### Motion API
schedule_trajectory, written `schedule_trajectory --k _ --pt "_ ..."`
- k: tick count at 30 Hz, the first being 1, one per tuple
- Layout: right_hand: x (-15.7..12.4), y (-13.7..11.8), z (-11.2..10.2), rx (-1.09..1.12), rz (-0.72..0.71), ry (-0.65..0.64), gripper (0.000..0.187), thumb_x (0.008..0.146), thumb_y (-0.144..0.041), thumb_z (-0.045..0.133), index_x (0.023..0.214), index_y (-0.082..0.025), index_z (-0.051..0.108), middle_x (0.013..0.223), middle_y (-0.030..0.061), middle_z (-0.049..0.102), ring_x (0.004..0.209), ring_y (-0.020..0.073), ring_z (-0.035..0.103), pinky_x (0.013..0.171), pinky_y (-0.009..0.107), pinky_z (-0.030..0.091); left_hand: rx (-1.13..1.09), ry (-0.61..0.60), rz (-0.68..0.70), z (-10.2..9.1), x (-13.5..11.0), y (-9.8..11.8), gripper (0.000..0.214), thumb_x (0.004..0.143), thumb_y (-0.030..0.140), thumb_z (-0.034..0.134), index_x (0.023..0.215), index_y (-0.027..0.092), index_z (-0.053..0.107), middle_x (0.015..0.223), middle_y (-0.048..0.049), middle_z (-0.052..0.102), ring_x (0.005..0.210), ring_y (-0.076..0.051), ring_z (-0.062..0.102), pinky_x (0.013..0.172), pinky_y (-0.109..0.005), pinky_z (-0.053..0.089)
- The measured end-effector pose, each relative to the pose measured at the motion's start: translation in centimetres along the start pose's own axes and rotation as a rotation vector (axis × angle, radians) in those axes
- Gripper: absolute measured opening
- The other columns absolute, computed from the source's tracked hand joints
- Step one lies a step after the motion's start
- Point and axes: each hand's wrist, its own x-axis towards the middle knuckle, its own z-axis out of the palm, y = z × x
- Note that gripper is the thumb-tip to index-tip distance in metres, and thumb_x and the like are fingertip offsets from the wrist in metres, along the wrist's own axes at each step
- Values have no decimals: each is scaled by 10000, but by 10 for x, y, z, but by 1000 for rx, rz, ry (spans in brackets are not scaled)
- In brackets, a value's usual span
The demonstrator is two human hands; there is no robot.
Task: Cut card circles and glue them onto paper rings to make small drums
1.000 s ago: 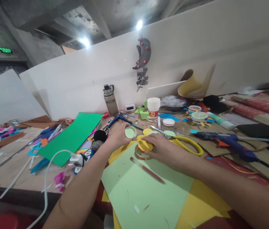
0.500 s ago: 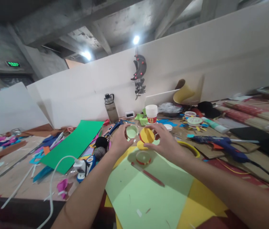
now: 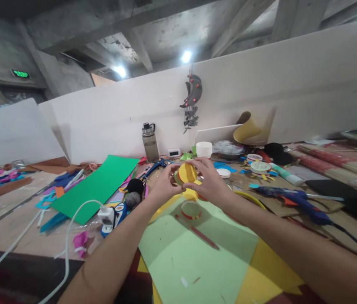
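Through the head camera I am watching both hands working close together above the far end of the light green sheet (image 3: 197, 261). My right hand (image 3: 207, 177) is pinching a yellow-faced round piece (image 3: 186, 173), thumb below and fingers over the top, and that piece is hovering over the sheet's far edge. My left hand (image 3: 166, 181) is curling its thumb and fingers around a light green round piece (image 3: 176, 179), which is hiding mostly behind the yellow one; I am not managing to tell whether the two are touching. Another yellow shape (image 3: 191, 194) is showing just below them.

On the sheet, near its far end, a shallow red-rimmed round piece (image 3: 191, 210) is sitting beside a reddish pencil (image 3: 206, 239), which is lying aslant. A yellow sheet (image 3: 270, 270) is sticking out from under the light green one. Right of the sheet, a blue glue gun (image 3: 298, 202) is lying on the counter (image 3: 1, 230). Left of the sheet, a black ball (image 3: 135, 185) and a dark green sheet (image 3: 99, 190) are resting. Beyond the sheet, a stack of white paper cups (image 3: 204, 149) and a grey bottle (image 3: 150, 145) are standing upright
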Motion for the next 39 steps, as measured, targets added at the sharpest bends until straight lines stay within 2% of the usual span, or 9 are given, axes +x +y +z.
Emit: schedule_trajectory --k 6,11,17,21,25,31,34,37,39 --pt "-11 7 -2 46 -57 -3 579 753 -380 763 1278 -278 543 1243 118 483 1209 302 474 865 446 554 12 36 12 5 -2 0 683 586 112 791 1192 194 486 1334 -128 514 1064 -235 638 883 -356 548" --pt "-15 10 -4 18 -75 12 573 773 -356 747 1298 -303 523 1266 113 475 1223 303 471 867 451 560 46 43 60 10 -5 3 636 642 108 714 1224 214 481 1350 -117 492 1107 -245 613 795 -326 581" --pt "-18 11 -6 -5 -85 17 577 778 -285 735 1308 -344 515 1242 95 457 1220 302 478 947 495 521 -51 -18 101 18 -9 8 613 690 100 671 1252 200 449 1295 -125 525 1042 -213 633 835 -333 562" --pt "-19 9 -7 -27 -141 49 575 797 -196 695 1314 -359 507 1234 86 446 1202 288 481 993 512 473 -131 -54 98 20 -12 15 586 756 161 657 1294 195 427 1295 -147 547 1090 -228 618 892 -352 533" --pt "-19 9 -6 -34 -182 65 587 796 -145 678 1311 -367 505 1222 76 437 1159 270 496 1009 509 452 -158 -36 89 21 -15 19 556 779 241 687 1279 187 453 1255 -146 583 1135 -250 600 934 -372 505" --pt "-20 10 -4 -37 -239 59 611 817 -91 634 1323 -395 481 1250 69 431 1159 258 490 1005 501 464 -179 16 44 25 -16 17 472 813 307 684 1220 188 478 1139 -125 648 1026 -221 653 839 -317 522" --pt "-21 10 -3 -18 -212 50 650 813 -143 667 1365 -390 428 1289 79 431 1226 281 465 1018 526 464 -160 54 54 26 -15 15 450 824 328 674 1209 183 492 1069 -109 677 963 -203 670 826 -306 520" --pt "-22 11 -3 64 -120 96 705 772 -253 745 1374 -333 385 1317 110 404 1192 283 493 919 489 555 -129 91 61 26 -15 14 467 819 330 677 1223 178 497 1013 -96 694 926 -196 676 834 -314 521" --pt "-22 12 -2 91 -84 132 623 769 -281 751 1302 -293 429 1287 119 409 1152 273 514 849 458 596 -124 84 45 26 -15 12 514 822 337 674 1275 183 488 994 -91 703 935 -202 675 838 -323 524"
